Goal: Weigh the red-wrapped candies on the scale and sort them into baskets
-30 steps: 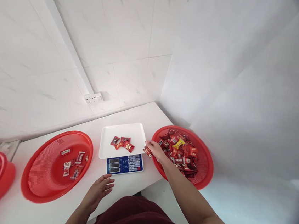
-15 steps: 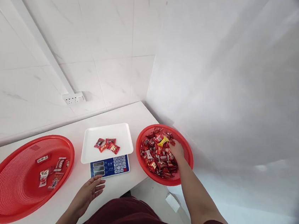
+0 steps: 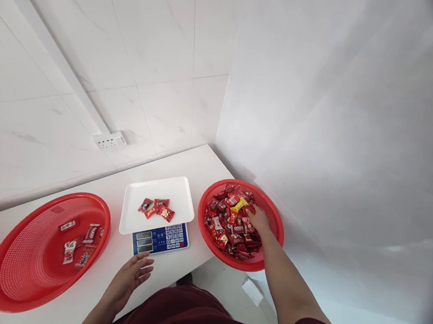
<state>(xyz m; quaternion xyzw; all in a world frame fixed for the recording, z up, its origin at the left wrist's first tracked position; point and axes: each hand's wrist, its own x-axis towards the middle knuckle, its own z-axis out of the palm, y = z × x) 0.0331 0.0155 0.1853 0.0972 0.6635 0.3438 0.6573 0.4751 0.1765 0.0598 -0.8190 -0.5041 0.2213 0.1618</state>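
Many small red-wrapped candies (image 3: 234, 231) lie under the right hand (image 3: 260, 220), right of centre; I can't tell whether its grip pinches one.

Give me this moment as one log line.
right hand: on candies in right basket | left hand: open, near scale | tray: several candies

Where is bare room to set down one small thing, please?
The table shows bare between the tray and the back wall, and in the narrow gap toward the left basket. On the tray, the edges around the wrapped candies are bare. Crowded: the right basket, heaped with sweets, the right hand in it.
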